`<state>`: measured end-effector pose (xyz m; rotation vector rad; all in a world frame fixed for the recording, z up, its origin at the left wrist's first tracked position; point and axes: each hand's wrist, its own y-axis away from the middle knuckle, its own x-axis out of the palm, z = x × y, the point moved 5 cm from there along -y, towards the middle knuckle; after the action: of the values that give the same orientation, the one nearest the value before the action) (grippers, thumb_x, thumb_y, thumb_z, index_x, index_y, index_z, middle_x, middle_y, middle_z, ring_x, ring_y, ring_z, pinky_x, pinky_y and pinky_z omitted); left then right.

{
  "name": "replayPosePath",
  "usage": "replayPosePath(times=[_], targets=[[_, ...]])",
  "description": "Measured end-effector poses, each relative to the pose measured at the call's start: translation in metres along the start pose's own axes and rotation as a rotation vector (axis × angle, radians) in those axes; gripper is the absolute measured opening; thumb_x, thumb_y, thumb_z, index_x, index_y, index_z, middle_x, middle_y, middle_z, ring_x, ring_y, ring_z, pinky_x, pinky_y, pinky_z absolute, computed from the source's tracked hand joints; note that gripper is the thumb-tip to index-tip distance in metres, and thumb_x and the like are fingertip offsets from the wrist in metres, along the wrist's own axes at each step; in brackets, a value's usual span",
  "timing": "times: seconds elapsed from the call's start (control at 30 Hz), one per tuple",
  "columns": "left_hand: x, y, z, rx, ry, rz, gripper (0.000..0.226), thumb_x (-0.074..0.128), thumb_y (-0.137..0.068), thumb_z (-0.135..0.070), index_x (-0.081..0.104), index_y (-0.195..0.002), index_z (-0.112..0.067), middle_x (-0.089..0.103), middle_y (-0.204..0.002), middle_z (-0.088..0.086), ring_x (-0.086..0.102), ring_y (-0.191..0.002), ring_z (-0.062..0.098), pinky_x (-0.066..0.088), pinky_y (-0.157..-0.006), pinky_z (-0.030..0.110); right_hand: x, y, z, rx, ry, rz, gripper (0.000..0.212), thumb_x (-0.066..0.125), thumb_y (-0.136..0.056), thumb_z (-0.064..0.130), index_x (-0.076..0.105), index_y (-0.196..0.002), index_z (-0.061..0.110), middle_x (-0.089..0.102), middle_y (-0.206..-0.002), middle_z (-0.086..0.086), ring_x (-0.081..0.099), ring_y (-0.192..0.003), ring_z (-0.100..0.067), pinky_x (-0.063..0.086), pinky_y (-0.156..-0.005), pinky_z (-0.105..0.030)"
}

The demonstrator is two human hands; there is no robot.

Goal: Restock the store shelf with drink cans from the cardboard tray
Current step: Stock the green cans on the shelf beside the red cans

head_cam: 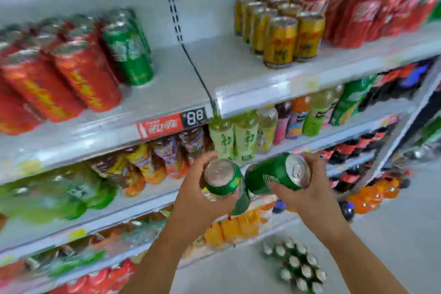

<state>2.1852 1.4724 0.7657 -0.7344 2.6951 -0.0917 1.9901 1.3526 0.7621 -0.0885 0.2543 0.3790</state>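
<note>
Left hand (193, 198) holding one green can (225, 180), right hand (315, 194) holding second can (274, 173)

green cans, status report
Left hand grips one green can, right hand a second green can. Both held below the top shelf, not yet placed. Bare space beside shelved green cans.

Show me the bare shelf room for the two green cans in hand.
The shelf lies bare between the shelved green cans and the yellow cans. It is crowded with red cans at the left and in the bottle rows below.
</note>
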Motion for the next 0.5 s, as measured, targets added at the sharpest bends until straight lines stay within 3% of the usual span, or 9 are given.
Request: replayPosePath(times=[0.1, 0.17, 0.23, 0.3, 0.43, 0.5], targets=[[-0.042, -0.002, -0.036, 0.043, 0.042, -0.129, 0.070, 0.088, -0.065, -0.019, 0.052, -0.123, -0.038, 0.063, -0.116, -0.019, 0.061, -0.110, 0.003, 0.051, -0.095, 0.025, 0.020, -0.011, 0.066, -0.105, -0.042, 0.073, 0.059, 0.085, -0.068, 0.019, 0.044, -0.105, 0.038, 0.060, -0.100, 0.016, 0.060, -0.087, 0.009, 0.048, -0.072, -0.011], [-0.069, -0.001, -0.055, 0.069, 0.086, -0.201, 0.065, 0.086, -0.061, -0.028, 0.056, -0.119, -0.037, 0.066, -0.114, -0.016, 0.063, -0.108, 0.006, 0.054, -0.093, 0.030, 0.035, -0.016, 0.105, -0.178, -0.065, 0.104, 0.059, 0.086, -0.067, 0.021, 0.047, -0.107, 0.039, 0.062, -0.103, 0.015, 0.061, -0.090, 0.006, 0.050, -0.078, -0.018], [-0.095, 0.003, -0.069, 0.091, 0.130, -0.271, 0.063, 0.086, -0.062, -0.028, 0.058, -0.118, -0.037, 0.068, -0.112, -0.014, 0.066, -0.103, 0.006, 0.055, -0.085, 0.025, 0.053, -0.021, 0.137, -0.253, -0.071, 0.123, 0.060, 0.085, -0.066, 0.023, 0.050, -0.112, 0.036, 0.063, -0.107, 0.013, 0.063, -0.096, -0.001, 0.052, -0.082, -0.025], [-0.120, 0.006, -0.078, 0.104, 0.167, -0.331, 0.061, 0.086, -0.070, -0.013, 0.059, -0.120, -0.035, 0.070, -0.109, -0.011, 0.068, -0.087, 0.003, 0.054, -0.070, 0.017, 0.073, -0.029, 0.164, -0.322, -0.098, 0.148, 0.059, 0.084, -0.067, 0.023, 0.052, -0.117, 0.031, 0.064, -0.110, 0.011, 0.062, -0.101, -0.005, 0.052, -0.083, -0.025], [-0.162, 0.010, -0.083, 0.125, 0.175, -0.446, 0.054, 0.079, -0.076, -0.006, 0.061, -0.120, -0.032, 0.068, -0.114, 0.000, 0.067, -0.089, 0.011, 0.053, -0.058, 0.017, 0.115, -0.050, 0.207, -0.424, -0.117, 0.181, 0.057, 0.084, -0.070, 0.021, 0.054, -0.118, 0.028, 0.063, -0.110, 0.015, 0.060, -0.101, 0.004, 0.050, -0.080, -0.014], [-0.177, 0.012, -0.082, 0.135, 0.187, -0.491, 0.054, 0.079, -0.076, -0.003, 0.062, -0.119, -0.030, 0.069, -0.113, 0.000, 0.067, -0.089, 0.008, 0.054, -0.063, 0.017, 0.137, -0.064, 0.222, -0.453, -0.087, 0.205, 0.057, 0.084, -0.071, 0.021, 0.054, -0.120, 0.027, 0.062, -0.109, 0.018, 0.059, -0.096, 0.009, 0.048, -0.079, -0.008]])
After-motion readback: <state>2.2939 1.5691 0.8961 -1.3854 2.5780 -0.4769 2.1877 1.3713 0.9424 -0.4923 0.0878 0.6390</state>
